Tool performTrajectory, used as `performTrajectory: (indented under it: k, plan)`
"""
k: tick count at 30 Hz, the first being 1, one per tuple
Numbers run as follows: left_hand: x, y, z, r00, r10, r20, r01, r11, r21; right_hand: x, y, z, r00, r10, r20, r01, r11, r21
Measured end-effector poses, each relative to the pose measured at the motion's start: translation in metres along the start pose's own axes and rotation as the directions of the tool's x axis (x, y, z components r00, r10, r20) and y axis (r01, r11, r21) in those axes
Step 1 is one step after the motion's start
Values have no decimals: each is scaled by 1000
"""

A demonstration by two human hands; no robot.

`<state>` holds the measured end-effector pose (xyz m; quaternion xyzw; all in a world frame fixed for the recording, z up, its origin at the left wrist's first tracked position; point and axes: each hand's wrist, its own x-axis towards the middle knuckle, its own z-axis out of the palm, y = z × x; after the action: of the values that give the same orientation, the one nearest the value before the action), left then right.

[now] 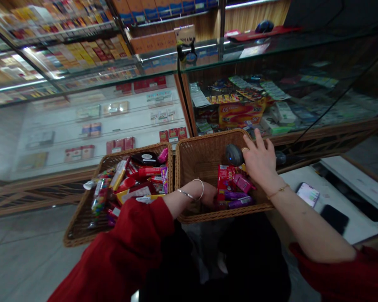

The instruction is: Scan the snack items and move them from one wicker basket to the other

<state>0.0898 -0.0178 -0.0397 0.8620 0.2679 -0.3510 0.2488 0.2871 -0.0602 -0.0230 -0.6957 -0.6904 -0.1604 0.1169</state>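
Observation:
My left hand [209, 196] reaches down into the right wicker basket [197, 161], beside red and purple sweet packs [226, 178]; its fingertips are hidden by the packs. Over that basket's right side is my right hand [260, 157], its upper fingers spread. A dark scanner-like device [234, 155] lies against its thumb side, and whether the palm grips it is not clear. Purple tubes [240, 202] and a pink pack [243, 183] lie on the basket floor. The left wicker basket [78, 228] is full of mixed sweets, with a candy-filled tube [99, 197] at its left.
Behind the baskets stand glass display cases [129, 126] with small boxes inside. Shelves of packs rise at the back left. At the right, a phone with a lit screen [308, 194] and a dark phone [334, 218] lie on a white surface [359, 235].

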Motion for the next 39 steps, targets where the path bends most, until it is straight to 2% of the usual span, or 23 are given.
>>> performTrajectory:
  k: [6,10,16,19,22,26,29,32,35,37,39]
  plan:
    - [5,8,13,994,11,-109,-2,997,79,0,-2,-3,1000,-3,8,3,1000,-25]
    - [5,11,13,986,34,-164,-20,996,88,0,-2,-2,1000,1,1,-1,999,-41]
    - [-13,4,-14,984,35,-172,-17,994,105,0,-1,2,1000,-8,-26,6,998,-70]
    - [-24,-5,-29,967,34,-252,-33,999,9,1,-1,4,1000,-1,-28,-1,998,-70]
    - [-36,-19,-37,907,36,-420,-146,962,-233,1,-1,4,1000,18,-24,-19,998,-61]
    - [-51,-40,-34,816,39,-576,-391,772,-501,2,-2,6,998,34,-44,-36,998,-54]
    - [-61,-47,-25,734,24,-679,-565,576,-590,0,-3,8,997,27,-67,-31,998,-62]
    - [-69,-48,-17,688,-70,-722,-616,469,-633,-1,-2,9,995,17,-99,-24,997,-77]
    - [-73,-49,-11,627,-147,-765,-629,483,-609,-1,-1,8,992,17,-121,-25,997,-66]
    - [-74,-51,-9,543,-183,-820,-621,569,-538,0,-2,6,991,20,-135,-27,998,-55]
    - [-74,-52,-8,438,-221,-872,-553,699,-455,2,-4,2,988,24,-153,-30,999,-33]
